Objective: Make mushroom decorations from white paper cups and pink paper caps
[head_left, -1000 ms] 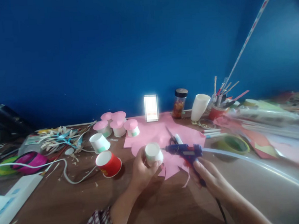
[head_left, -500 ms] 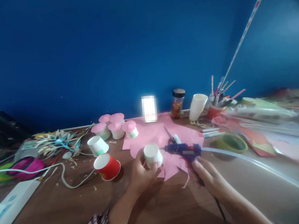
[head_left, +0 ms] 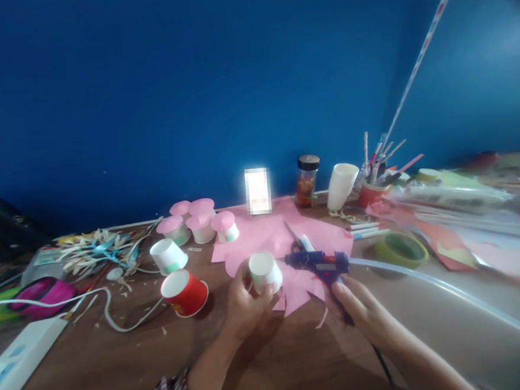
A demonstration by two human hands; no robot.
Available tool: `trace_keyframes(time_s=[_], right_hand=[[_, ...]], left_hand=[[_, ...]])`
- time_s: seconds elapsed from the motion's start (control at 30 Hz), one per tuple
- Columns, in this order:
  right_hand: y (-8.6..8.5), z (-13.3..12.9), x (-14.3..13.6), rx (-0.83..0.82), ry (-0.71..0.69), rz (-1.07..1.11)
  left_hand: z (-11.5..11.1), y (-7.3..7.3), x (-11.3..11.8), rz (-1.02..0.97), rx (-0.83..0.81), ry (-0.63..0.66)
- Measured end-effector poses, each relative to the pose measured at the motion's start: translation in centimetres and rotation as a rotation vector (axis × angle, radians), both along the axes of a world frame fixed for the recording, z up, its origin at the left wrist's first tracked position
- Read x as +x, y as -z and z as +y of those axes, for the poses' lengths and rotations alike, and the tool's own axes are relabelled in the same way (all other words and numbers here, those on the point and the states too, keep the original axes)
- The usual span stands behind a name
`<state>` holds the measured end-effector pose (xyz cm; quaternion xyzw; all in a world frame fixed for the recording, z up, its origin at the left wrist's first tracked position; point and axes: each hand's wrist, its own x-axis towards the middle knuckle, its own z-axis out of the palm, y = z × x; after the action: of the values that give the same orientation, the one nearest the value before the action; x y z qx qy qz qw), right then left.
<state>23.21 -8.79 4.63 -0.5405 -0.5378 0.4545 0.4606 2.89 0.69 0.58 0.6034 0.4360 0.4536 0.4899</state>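
My left hand (head_left: 247, 303) is closed round a small white paper cup (head_left: 265, 270), its flat base turned up. In my right hand (head_left: 354, 304) is a blue glue gun (head_left: 318, 262), with a long clear glue stick (head_left: 430, 281) trailing out of its back. The gun's nozzle points left at the cup's upper edge; whether it touches cannot be made out. Pink paper (head_left: 282, 226) lies beneath and behind, with scissors (head_left: 293, 235) on it. To the left stand a red paper cup (head_left: 184, 293), a white paper cup (head_left: 169, 256) and several cups topped with pink paper discs (head_left: 202, 220).
Along the back stand a lidded jar (head_left: 307, 183), a tilted white cup (head_left: 342, 186) and a red pot of brushes (head_left: 372, 193). A roll of tape (head_left: 401, 250) lies at right. A white cable (head_left: 110, 309) and power strip (head_left: 29, 360) occupy the left.
The view has shifted very slightly. Both hands keep their hold on the cup and the glue gun, with almost no movement between them.
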Motion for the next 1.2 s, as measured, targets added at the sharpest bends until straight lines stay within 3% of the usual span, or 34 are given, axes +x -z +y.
trace_keyframes(time_s=[0.37, 0.9, 1.2], right_hand=[[-0.17, 0.09, 0.08, 0.005, -0.001, -0.001], [-0.62, -0.31, -0.09, -0.029, 0.003, -0.090], [-0.50, -0.12, -0.13, -0.001, 0.019, -0.027]], left_hand=[[-0.05, 0.10, 0.03, -0.010, -0.013, 0.017], [0.26, 0.21, 0.08, 0.059, 0.112, -0.019], [0.12, 0.39, -0.03, -0.011, 0.020, 0.004]])
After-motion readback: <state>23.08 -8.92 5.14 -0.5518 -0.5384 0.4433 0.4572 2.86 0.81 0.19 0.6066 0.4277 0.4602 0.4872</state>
